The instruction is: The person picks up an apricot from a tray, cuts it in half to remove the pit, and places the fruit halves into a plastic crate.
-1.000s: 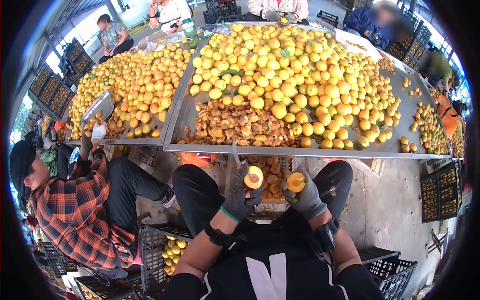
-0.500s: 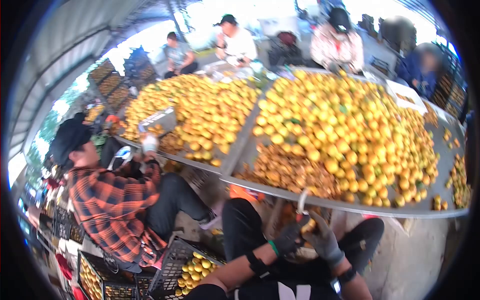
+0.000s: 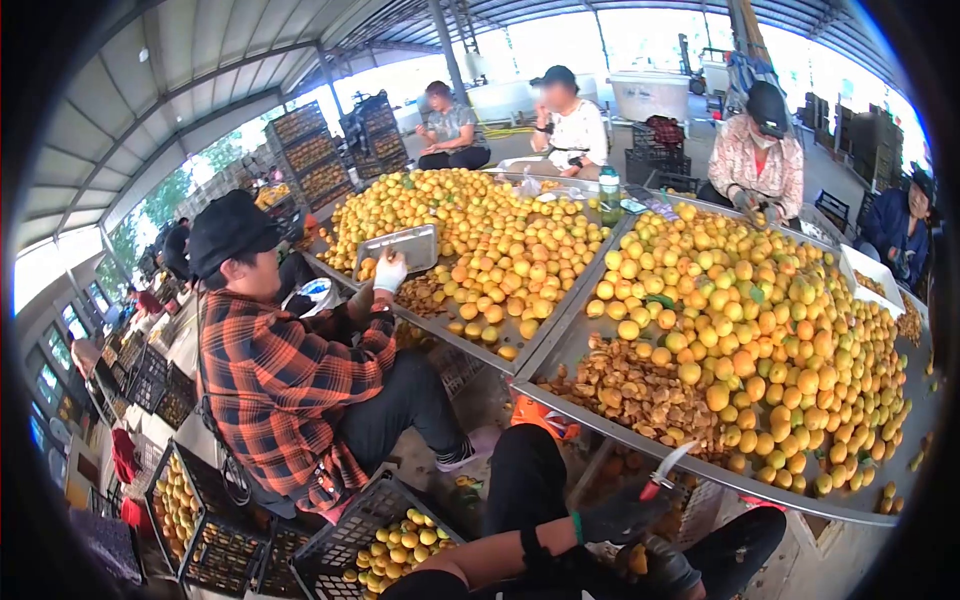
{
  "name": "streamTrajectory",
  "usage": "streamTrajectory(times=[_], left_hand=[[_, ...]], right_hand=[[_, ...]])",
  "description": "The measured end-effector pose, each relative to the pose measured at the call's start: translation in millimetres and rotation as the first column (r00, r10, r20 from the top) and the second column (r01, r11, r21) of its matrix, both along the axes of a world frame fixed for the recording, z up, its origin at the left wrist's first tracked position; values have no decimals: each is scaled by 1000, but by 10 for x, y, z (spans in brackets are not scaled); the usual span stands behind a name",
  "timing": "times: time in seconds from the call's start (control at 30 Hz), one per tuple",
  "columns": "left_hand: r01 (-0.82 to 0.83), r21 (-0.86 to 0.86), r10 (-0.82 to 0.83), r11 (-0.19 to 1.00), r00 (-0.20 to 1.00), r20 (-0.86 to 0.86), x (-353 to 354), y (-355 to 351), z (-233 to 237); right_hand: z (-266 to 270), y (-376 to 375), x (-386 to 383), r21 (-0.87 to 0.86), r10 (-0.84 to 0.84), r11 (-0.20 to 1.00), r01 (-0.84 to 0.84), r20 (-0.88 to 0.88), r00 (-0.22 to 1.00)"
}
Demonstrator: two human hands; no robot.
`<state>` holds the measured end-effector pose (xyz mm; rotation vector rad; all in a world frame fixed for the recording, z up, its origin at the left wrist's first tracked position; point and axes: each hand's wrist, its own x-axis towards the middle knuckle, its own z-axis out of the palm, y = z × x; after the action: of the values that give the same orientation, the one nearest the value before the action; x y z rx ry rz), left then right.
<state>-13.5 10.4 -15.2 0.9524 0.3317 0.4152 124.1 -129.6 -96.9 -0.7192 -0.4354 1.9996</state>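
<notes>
At the lower right, my gloved left hand [image 3: 622,517], with a green cuff at its wrist, is closed around a small knife [image 3: 653,488]. The knife has a red handle and a curved blade pointing up and right toward the table edge. Just below it, my gloved right hand [image 3: 672,568] holds a yellow-orange fruit [image 3: 638,560], partly hidden by the fingers. Both hands are over my lap, in front of the metal table [image 3: 590,405]. Brown fruit scraps [image 3: 650,390] lie near the table's edge, beside a large heap of yellow-orange fruits [image 3: 770,330].
A person in a plaid shirt [image 3: 285,380] sits at my left, one gloved hand by a metal tray [image 3: 410,245]. Several people sit across the table. A black crate [image 3: 325,550] of fruit stands at my left; a green bottle [image 3: 609,195] stands at the table's far side.
The view has swung left and steadied. My hands, earlier together around the fruit, are now slightly apart. The knife has tipped from upright toward the right.
</notes>
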Motion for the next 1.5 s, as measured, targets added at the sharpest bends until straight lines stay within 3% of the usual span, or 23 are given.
streamTrajectory(times=[0.03, 0.07, 0.13, 0.27, 0.33, 0.4, 0.43, 0.5, 0.6, 0.67, 0.87, 0.93, 0.97, 1.0, 1.07, 1.1, 1.17, 1.23, 1.3, 1.37, 1.4, 1.47, 1.5], left_hand=[[120, -46, -122, 992, 992, -42, -14, -18, 87], [231, -95, -238, 968, 968, -76, -28, -30, 214], [142, -88, -146, 986, 988, -49, -77, -31, 345], [142, -142, -135, 980, 989, 59, -101, -38, 264], [174, -80, -169, 981, 983, 67, -144, -32, 311], [107, -48, -99, 993, 983, 153, -158, 10, 242], [137, -11, -134, 991, 978, 159, -166, 29, 238], [186, 62, -195, 981, 961, 197, -188, 55, 240], [109, 143, -124, 984, 987, 100, -263, 55, 417], [54, 162, -76, 985, 988, 137, -326, 18, 487], [-86, 50, 71, 995, 966, 250, -224, 36, 340], [-382, -83, 391, 920, 892, 230, -256, -46, 544], [-292, -43, 295, 956, 944, 147, -357, 33, 605], [-274, -47, 278, 961, 949, 146, -326, 47, 580], [-422, -156, 428, 893, 904, 6, -238, 67, 547], [-401, -210, 418, 892, 907, 44, -230, 58, 537], [-370, -212, 385, 905, 922, 33, -209, 57, 514], [-340, -216, 355, 915, 935, 30, -178, 40, 490], [-251, -64, 259, 966, 937, 236, -145, 0, 464], [-270, -90, 282, 959, 943, 179, -105, -21, 449], [-302, -105, 313, 948, 943, 117, -99, -17, 451], [-262, -219, 292, 940, 948, 123, -187, 69, 442], [-220, -331, 274, 918, 953, 128, -252, 127, 402]], right_hand=[[77, -80, -195, 132, -98, 988, 82, 117, 988], [310, -87, -253, 136, -70, 989, 53, 121, 990], [667, -75, -303, -97, -174, 978, 187, 126, 977], [816, -59, -331, 21, -130, 991, 129, 266, 955], [970, -18, -371, 21, -79, 997, 76, 242, 967], [1239, 64, -489, -6, -174, 983, 182, 272, 946], [1098, 77, -417, 17, -133, 991, 132, 150, 980], [986, 137, -427, 41, -75, 997, 68, 200, 977], [852, 239, -446, 131, -66, 991, 22, 343, 937], [788, 280, -453, 191, -85, 982, 1, 433, 898], [648, 302, -467, 364, -233, 931, -25, 646, 727], [627, 241, -443, 415, -311, 910, -11, 698, 644], [671, 208, -453, 440, -352, 898, -1, 721, 597], [720, 181, -473, 436, -360, 900, 14, 723, 590], [834, 163, -524, 467, -373, 883, 54, 627, 684], [783, 150, -488, 465, -380, 883, 65, 627, 680], [735, 128, -443, 196, -237, 959, 204, 162, 958], [859, 87, -453, 170, -253, 960, 222, 192, 948], [889, 37, -452, 144, -277, 958, 250, 220, 935], [694, -13, -375, 326, -306, 936, 134, 562, 769], [579, -11, -315, 322, -310, 936, 142, 563, 766], [363, -11, -228, 459, -357, 854, -244, 859, 367], [489, 30, -342, 447, -353, 867, -222, 864, 360]])
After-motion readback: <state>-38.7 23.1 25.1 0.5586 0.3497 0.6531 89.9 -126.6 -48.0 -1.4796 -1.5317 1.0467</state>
